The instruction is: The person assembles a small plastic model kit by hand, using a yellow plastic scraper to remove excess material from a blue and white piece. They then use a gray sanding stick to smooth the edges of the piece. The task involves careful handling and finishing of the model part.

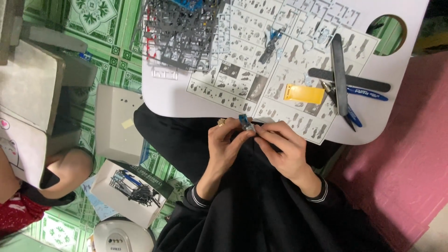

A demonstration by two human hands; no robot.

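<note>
From the head view I see my left hand [227, 143] and right hand [285, 148] brought together over my dark lap, fingertips pinching a small blue model part [246, 122] between them; both hands grasp it. Just beyond the hands, the white lap table [401, 60] carries an instruction sheet [242, 79]. Past my right hand lie a yellow piece [304, 94], a dark file [339, 74] and a blue pen [367, 94]. Beyond my left hand sit grey part frames [179, 32]. Off to my left hand's side, on the green floor, lies a model kit box [130, 189].
</note>
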